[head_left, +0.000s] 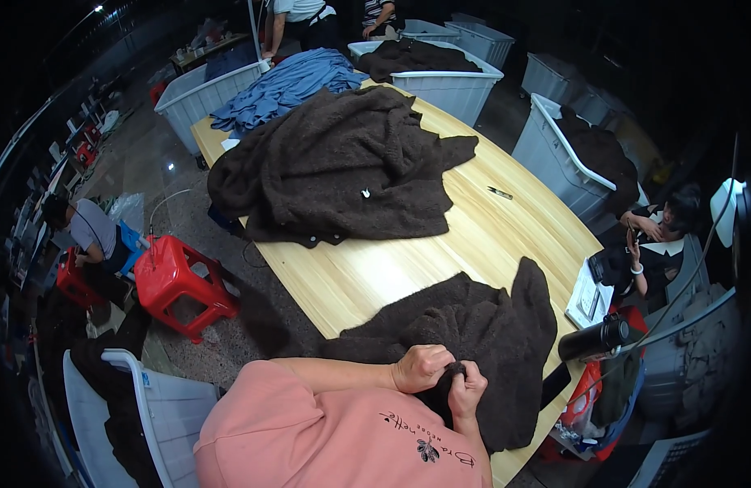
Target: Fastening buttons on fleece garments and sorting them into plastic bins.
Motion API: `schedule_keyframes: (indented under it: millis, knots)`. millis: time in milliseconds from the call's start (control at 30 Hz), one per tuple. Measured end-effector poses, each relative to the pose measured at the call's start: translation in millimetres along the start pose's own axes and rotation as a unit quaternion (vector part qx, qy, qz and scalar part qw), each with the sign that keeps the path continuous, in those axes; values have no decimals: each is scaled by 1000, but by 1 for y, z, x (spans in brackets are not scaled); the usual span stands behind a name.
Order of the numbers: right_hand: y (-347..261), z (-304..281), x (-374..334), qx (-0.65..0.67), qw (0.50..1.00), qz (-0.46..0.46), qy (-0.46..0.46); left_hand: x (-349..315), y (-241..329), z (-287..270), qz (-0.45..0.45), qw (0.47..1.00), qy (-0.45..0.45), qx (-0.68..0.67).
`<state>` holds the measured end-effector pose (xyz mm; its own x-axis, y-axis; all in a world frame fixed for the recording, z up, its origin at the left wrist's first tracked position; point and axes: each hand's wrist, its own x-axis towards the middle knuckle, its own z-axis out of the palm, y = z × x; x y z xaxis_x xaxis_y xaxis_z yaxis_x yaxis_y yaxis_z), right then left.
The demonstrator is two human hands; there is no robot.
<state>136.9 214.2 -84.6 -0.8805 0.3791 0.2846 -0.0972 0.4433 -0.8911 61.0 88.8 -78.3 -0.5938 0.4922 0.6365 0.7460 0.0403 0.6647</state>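
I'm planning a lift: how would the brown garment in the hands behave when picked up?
The garment would probably flop, since it lies in soft folds on the table. It seems unlikely to slip, its surface looking fuzzy. Most would likely trail, spreading beyond the left hand and right hand.

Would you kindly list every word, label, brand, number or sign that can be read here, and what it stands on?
Pink shirt: legible dark lettering above a leafy motif; I won't copy the words.
Held dark garment: no lettering shows.
White flat item at the table's right edge: any marks too small to read.
Small white piece on the larger dark heap: too small to read.
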Motion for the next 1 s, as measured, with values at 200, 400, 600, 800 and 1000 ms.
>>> schedule_keyframes:
  millis: [200,400,600,800,1000]
  knots:
    - [-13,-13,3,119,991,56,-37,9,6,-4,-18,999,-13,-48]
    - [-6,-12,3,56,995,63,-57,4,-6,-1,-1,999,-35,-28]
    - [-5,3,6,-44,999,-5,-25,-2,0,-10,45,995,-69,62]
    - [-17,0,8,-81,985,-145,34,-1,11,-2,-92,995,13,-44]
    - [-31,-25,8,-60,983,-94,148,11,3,-2,-73,995,-54,-38]
